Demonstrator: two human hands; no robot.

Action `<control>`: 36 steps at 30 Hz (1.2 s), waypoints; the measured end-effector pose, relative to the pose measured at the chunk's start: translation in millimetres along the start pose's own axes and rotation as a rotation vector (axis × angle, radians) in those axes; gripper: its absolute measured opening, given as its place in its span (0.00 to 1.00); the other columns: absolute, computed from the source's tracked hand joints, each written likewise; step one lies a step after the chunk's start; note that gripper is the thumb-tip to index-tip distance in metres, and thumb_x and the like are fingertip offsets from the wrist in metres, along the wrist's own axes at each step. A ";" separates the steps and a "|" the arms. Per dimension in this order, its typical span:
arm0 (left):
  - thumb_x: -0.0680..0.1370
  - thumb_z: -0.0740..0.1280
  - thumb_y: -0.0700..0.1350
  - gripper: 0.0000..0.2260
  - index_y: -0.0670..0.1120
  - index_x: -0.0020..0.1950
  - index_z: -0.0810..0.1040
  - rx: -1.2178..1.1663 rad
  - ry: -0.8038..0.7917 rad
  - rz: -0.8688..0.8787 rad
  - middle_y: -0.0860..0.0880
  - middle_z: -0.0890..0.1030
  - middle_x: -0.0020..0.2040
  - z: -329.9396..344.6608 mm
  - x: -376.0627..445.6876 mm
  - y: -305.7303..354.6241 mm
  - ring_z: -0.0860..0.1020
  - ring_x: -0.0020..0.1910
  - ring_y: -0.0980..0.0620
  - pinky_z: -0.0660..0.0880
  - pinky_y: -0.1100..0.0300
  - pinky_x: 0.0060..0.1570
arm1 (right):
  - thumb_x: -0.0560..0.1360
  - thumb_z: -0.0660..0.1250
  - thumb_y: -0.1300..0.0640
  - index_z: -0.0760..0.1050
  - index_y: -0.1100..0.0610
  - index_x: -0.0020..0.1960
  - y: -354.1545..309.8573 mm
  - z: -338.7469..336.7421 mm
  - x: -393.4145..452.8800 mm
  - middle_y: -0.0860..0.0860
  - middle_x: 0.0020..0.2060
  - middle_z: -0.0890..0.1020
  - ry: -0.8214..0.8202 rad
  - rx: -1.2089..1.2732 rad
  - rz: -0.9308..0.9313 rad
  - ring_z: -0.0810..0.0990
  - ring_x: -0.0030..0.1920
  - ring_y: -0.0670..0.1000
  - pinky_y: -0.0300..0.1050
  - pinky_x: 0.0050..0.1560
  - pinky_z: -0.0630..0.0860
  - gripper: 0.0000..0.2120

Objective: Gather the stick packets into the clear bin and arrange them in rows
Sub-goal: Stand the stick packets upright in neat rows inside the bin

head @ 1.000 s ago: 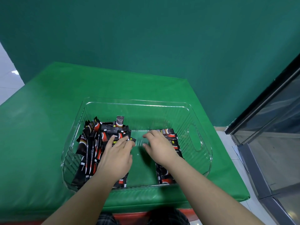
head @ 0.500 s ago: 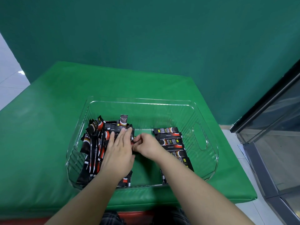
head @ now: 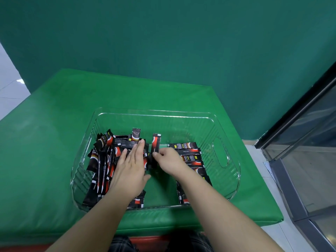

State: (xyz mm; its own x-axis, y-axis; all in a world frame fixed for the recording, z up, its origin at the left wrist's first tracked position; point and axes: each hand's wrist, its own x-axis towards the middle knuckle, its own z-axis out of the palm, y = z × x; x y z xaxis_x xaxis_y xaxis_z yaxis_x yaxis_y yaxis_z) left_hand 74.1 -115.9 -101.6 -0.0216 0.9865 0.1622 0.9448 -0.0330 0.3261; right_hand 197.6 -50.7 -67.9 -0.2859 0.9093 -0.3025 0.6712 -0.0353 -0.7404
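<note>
A clear plastic bin (head: 227,180) sits on the green table. A loose heap of black-and-red stick packets (head: 103,160) fills its left side. A neat row of packets (head: 189,151) lies flat on the right side, partly hidden by my right forearm. My left hand (head: 131,166) lies flat on the heap with straight fingers. My right hand (head: 169,160) pinches one packet (head: 156,144) that stands nearly upright between the heap and the row.
The bin has a cut-out handle (head: 220,153) in its right wall. The green padded table (head: 45,151) ends at a green wall behind. A dark glass door frame (head: 300,115) stands to the right, over pale floor tiles.
My right hand left the right row, reached to the heap and lifted one packet upright. My left hand slid further onto the heap and flattened.
</note>
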 end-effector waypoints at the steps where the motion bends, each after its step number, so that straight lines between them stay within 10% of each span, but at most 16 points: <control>1: 0.79 0.66 0.51 0.47 0.43 0.75 0.27 0.011 -0.005 0.001 0.47 0.43 0.80 0.2 -0.3 0.0 0.42 0.78 0.54 0.31 0.58 0.70 | 0.81 0.59 0.55 0.76 0.59 0.48 2.1 -7.5 -1.0 0.52 0.36 0.78 0.013 -0.011 0.000 0.75 0.38 0.51 0.42 0.40 0.69 0.10; 7: 0.80 0.63 0.46 0.39 0.45 0.79 0.37 0.023 -0.022 -0.002 0.47 0.50 0.80 -1.3 0.4 1.3 0.38 0.75 0.58 0.30 0.57 0.69 | 0.79 0.62 0.58 0.74 0.59 0.57 14.6 -62.5 -3.2 0.53 0.47 0.80 0.222 -0.277 0.036 0.76 0.41 0.50 0.43 0.41 0.73 0.08; 22: 0.80 0.63 0.44 0.33 0.45 0.79 0.48 0.052 -0.024 -0.008 0.49 0.53 0.80 -3.2 0.6 3.1 0.42 0.78 0.54 0.30 0.57 0.69 | 0.74 0.58 0.71 0.74 0.65 0.59 32.3 -78.5 18.7 0.59 0.55 0.78 -0.035 -1.024 0.072 0.75 0.57 0.58 0.50 0.57 0.75 0.15; 36: 0.79 0.62 0.43 0.34 0.45 0.79 0.46 0.103 -0.041 0.003 0.50 0.50 0.80 -2.3 1.1 2.4 0.43 0.78 0.53 0.30 0.57 0.69 | 0.77 0.60 0.63 0.74 0.56 0.65 36.6 -30.8 -10.7 0.56 0.59 0.75 0.068 -0.684 -0.316 0.70 0.62 0.57 0.49 0.65 0.67 0.17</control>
State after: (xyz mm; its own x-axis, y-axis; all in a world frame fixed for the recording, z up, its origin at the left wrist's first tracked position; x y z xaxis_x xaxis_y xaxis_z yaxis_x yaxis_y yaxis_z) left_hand 75.5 -115.2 -98.5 -0.0071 0.9922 0.1244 0.9735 -0.0217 0.2279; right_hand 246.3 -49.0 -73.3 -0.5068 0.8580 -0.0835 0.8456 0.4759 -0.2416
